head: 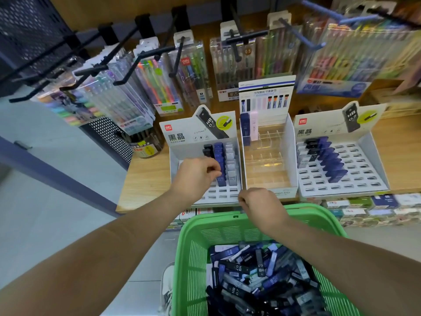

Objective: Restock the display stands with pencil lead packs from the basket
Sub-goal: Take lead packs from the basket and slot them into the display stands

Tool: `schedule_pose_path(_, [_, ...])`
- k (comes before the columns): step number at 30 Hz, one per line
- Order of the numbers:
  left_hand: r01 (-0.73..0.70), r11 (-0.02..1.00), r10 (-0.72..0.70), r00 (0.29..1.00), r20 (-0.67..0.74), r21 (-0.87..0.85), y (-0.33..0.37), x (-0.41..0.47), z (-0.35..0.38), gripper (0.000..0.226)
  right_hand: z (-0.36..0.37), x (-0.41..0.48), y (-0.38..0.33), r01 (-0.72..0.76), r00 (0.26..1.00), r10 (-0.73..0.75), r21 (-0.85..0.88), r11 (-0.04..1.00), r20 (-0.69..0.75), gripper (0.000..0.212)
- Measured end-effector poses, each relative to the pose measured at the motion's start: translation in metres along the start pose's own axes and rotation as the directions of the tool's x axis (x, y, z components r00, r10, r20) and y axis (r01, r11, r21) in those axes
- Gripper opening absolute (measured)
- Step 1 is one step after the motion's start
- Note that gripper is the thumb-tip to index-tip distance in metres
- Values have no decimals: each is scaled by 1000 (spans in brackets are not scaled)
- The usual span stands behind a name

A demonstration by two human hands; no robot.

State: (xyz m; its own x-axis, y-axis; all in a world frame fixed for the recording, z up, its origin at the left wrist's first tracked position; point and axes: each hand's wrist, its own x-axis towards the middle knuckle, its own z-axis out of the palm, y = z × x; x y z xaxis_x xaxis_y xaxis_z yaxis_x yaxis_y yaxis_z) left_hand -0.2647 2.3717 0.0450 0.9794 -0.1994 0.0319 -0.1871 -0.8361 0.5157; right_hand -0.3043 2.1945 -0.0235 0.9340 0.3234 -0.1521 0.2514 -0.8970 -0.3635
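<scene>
wooden shelf [145, 179] (grey floor [68, 201] beside) | left hand [196, 176], right hand [262, 206] curled, holds unclear

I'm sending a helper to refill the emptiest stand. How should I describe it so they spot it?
Three white lead displays stand on the wooden shelf below hanging pen packs. Take the middle stand, beyond the green basket. Only it has clear dividers, holding just a dark blue pack and a pink pack at back left.

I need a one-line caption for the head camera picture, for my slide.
Restocking: left hand at the left display stand, right hand at the green basket of pencil lead packs.
</scene>
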Motion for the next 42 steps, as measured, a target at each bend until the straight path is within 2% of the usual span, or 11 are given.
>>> schedule_pose_path(6, [-62, 998, 63, 995, -78, 21, 8, -3, -10, 8, -10, -12, 11, 82, 994, -67, 194, 978, -83, 15])
schedule_pose_path(9, [-138, 990, 138, 985, -108, 6, 15, -22, -18, 7, -20, -25, 24, 71, 997, -67, 275, 959, -25, 13])
schedule_pose_path(13, [-120, 992, 106, 965, 239, 43, 6, -69, 6, 10, -8, -50, 54, -51, 971, 0, 208, 977, 238, 8])
schedule_pose_path(17, [-169, 959, -8, 790, 614, 230, -22, -118, 57, 18, 29, -83, 89, -77, 889, 70, -3, 997, 453, 20])
schedule_pose_path(20, [-240, 910, -105, 656, 747, 339, -40, -147, 101, 19, 66, -100, 107, -46, 837, 87, -88, 995, 541, 36])
schedule_pose_path(22, [-232, 896, -153, 638, 754, 378, -44, -162, 133, 20, 94, -106, 111, -44, 805, 93, -97, 994, 585, 56])
schedule_pose_path(27, [-75, 877, -332, 619, 711, 475, -54, -170, 199, 88, 152, -111, 111, -142, 779, 163, -83, 986, 606, 105])
schedule_pose_path(31, [-132, 849, -339, 607, 719, 512, -66, -168, 227, 109, 173, -102, 107, -69, 768, 171, -186, 980, 617, 117])
schedule_pose_path(34, [-210, 824, -295, 635, 714, 527, -65, -172, 238, 96, 184, -101, 103, -18, 795, 195, -299, 954, 574, 113])
schedule_pose_path(39, [-322, 802, -209, 637, 742, 503, -66, -179, 236, 33, 187, -102, 96, 75, 811, 169, -386, 919, 560, 77])
schedule_pose_path(42, [-257, 836, -244, 616, 749, 484, -65, -178, 236, 24, 188, -105, 95, 152, 818, 128, -425, 893, 561, 60])
